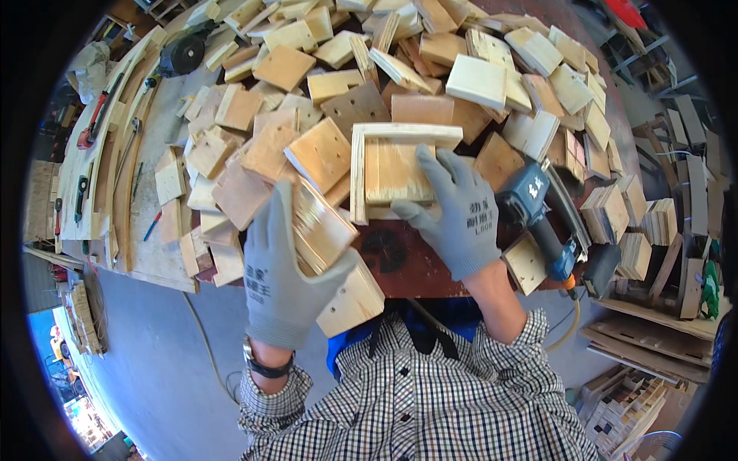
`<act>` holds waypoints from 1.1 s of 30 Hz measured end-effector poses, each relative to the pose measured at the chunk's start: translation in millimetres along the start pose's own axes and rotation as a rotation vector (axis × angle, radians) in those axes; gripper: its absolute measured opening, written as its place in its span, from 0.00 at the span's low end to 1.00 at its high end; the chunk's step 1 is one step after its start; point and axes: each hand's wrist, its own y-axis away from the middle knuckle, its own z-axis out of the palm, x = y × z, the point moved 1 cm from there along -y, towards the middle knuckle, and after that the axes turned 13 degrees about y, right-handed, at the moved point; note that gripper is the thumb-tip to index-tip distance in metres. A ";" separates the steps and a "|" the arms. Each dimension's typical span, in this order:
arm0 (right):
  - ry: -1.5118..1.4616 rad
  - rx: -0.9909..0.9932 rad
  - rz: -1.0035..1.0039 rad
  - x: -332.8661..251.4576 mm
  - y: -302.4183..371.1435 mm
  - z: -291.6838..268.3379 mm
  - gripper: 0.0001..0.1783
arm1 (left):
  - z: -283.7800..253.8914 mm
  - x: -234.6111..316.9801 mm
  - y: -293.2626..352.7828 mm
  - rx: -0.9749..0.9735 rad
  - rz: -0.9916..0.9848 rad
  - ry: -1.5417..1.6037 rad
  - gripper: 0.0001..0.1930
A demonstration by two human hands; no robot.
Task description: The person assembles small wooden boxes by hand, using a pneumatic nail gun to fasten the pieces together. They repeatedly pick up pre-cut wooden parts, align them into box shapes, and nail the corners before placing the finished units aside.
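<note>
My left hand (283, 284), in a grey work glove, is closed round a squarish wooden block (319, 230), its thumb on the near edge and its fingers along the left side. My gloved right hand (463, 224) grips another wooden block (396, 170) with thumb and index finger apart on its right part. That block lies inside a pale wooden corner frame (358, 173), which borders its left and far sides. Below the left hand's block, a pale wooden block (355, 300) juts over the table's front edge. A blue air nail gun (530, 196) rests just right of my right hand.
A large heap of wooden blocks (284, 67) covers the back of the dark red table (419, 265). Cutters (94, 119) and other hand tools lie on boards at the left. An air hose (569, 326) hangs from the nail gun. Stacked blocks (603, 215) stand at the right.
</note>
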 end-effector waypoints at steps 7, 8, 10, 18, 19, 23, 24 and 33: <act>-0.094 -0.076 -0.007 2.2 -7.3 -19.8 0.46 | -28.0 -30.1 38.2 0.133 -0.294 0.689 0.29; -0.093 -0.071 -0.006 2.9 -6.8 -22.7 0.46 | -31.2 -35.8 43.8 0.124 -0.065 0.432 0.25; -0.106 -0.047 0.000 3.8 -7.5 -24.6 0.46 | -28.9 -47.0 60.1 0.205 -0.158 0.418 0.24; -0.073 0.004 -0.010 6.0 -4.2 -19.6 0.47 | -20.9 8.9 20.2 -0.071 -0.275 0.408 0.30; -0.068 0.000 -0.007 6.4 -4.8 -20.7 0.48 | -21.4 13.3 17.9 -0.107 -0.314 0.396 0.33; -0.074 -0.066 0.007 10.0 -5.7 -24.9 0.48 | -19.0 19.6 11.5 -0.068 -0.307 0.373 0.36; -0.079 -0.062 0.007 9.4 -6.7 -24.3 0.48 | -18.7 21.3 7.9 -0.050 -0.295 0.407 0.37; 0.043 0.021 0.016 -4.6 -3.5 -61.2 0.45 | -8.1 42.2 -10.0 -0.148 0.021 0.390 0.38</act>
